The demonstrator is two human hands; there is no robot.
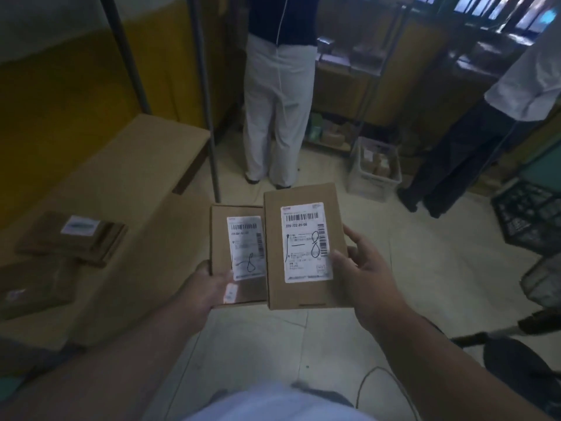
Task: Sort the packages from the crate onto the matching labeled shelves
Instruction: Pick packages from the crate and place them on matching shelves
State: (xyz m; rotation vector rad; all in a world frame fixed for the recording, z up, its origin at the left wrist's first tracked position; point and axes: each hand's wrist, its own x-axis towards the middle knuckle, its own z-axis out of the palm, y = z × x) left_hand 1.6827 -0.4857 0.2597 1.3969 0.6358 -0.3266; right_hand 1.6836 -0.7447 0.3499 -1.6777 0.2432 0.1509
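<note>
Two flat cardboard packages are up in front of me, label side to my face: my left hand (212,284) grips the smaller package (239,256) by its lower left corner, thumb over the face, and my right hand (361,265) pinches the larger package (303,247) along its right edge, thumb on the label and fingers curled behind. The larger one overlaps the smaller one's right edge. The risk I see is a slip: each box hangs from one edge only, so a turn toward the metal shelving (361,95) ahead could tip one out of my fingers, and two people stand between me and it, so a bump is likely. Misfiling is the other danger, since the light is dim and the handwriting loose. On the larger package's white shipping label (306,243) I read "376-722-20-06" under a barcode, and a pen-drawn dash and "8". The smaller label (246,247) shows a similar dash and "8"; its printed number is too blurred to read. A white crate (375,174) with more parcels sits on the floor by the shelving.
</note>
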